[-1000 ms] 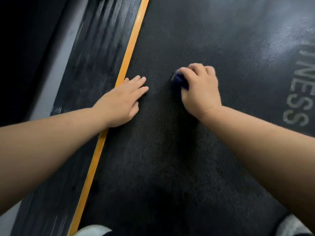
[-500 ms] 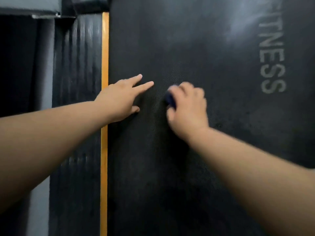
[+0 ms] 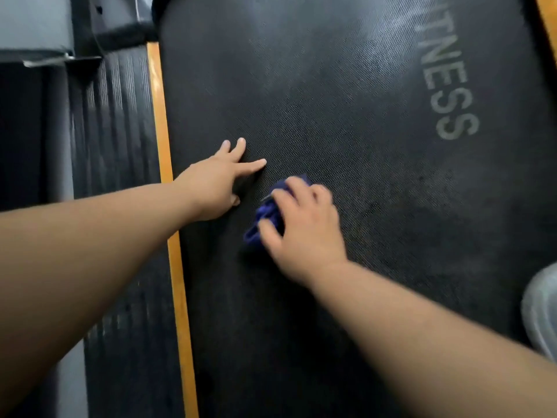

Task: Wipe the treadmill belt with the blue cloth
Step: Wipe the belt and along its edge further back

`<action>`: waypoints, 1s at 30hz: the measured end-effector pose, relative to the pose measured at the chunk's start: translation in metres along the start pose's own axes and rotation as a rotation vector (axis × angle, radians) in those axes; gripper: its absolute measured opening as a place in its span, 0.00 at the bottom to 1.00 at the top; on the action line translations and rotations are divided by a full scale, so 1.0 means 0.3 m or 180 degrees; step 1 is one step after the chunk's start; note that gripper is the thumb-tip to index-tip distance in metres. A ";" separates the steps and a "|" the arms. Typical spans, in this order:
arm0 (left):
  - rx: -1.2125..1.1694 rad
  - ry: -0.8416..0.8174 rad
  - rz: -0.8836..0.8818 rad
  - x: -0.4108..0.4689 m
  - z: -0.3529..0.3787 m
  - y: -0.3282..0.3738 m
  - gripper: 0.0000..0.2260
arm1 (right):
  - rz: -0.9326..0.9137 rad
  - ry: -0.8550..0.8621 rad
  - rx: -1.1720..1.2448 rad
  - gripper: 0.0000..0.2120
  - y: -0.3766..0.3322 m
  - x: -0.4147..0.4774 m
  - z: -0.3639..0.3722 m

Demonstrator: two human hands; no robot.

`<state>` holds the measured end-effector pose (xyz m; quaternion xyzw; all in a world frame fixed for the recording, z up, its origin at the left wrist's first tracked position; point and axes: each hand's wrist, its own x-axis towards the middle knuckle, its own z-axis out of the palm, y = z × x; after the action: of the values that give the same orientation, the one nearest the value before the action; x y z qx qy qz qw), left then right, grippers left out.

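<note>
The black textured treadmill belt (image 3: pixel 346 101) fills most of the view, with faded grey lettering at its right. My right hand (image 3: pixel 304 233) grips a bunched blue cloth (image 3: pixel 262 218) and presses it onto the belt near the middle. Part of the cloth shows at the hand's left side and past the fingertips; the remainder is hidden under the palm. My left hand (image 3: pixel 217 182) lies flat on the belt just left of the cloth, fingers spread and straight, close to the belt's left edge.
An orange stripe (image 3: pixel 171 236) runs along the belt's left edge, with a ribbed black side rail (image 3: pixel 117 146) beyond it. Another orange stripe (image 3: pixel 547 22) shows at the top right. A grey shoe (image 3: pixel 542 309) sits at the right edge. The treadmill's front housing (image 3: pixel 114 22) is top left.
The view has swung and widened, showing more of the belt's front end. My right hand has drawn the cloth back toward me and more of the cloth now shows. My left hand's fingers have spread.
</note>
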<state>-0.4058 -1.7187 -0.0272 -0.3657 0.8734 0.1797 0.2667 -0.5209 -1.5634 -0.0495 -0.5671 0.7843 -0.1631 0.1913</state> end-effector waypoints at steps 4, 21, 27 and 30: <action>-0.0048 -0.0024 -0.0005 -0.003 -0.003 0.006 0.37 | -0.0537 -0.0158 -0.0369 0.31 0.038 -0.104 0.052; -0.0272 0.0808 0.0195 0.068 -0.060 0.103 0.23 | 0.0789 0.0668 0.0156 0.26 0.244 0.134 -0.169; 0.0029 0.0847 0.0051 0.099 -0.052 0.130 0.25 | -0.0628 -0.0276 -0.0259 0.22 0.031 -0.136 0.039; 0.0074 0.0831 0.0068 0.100 -0.042 0.137 0.26 | -0.0798 -0.0071 -0.0218 0.13 0.105 -0.125 0.011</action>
<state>-0.4580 -1.7139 -0.0301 -0.3736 0.9065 0.1231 0.1530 -0.5347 -1.5183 -0.0631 -0.6686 0.7103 -0.1525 0.1587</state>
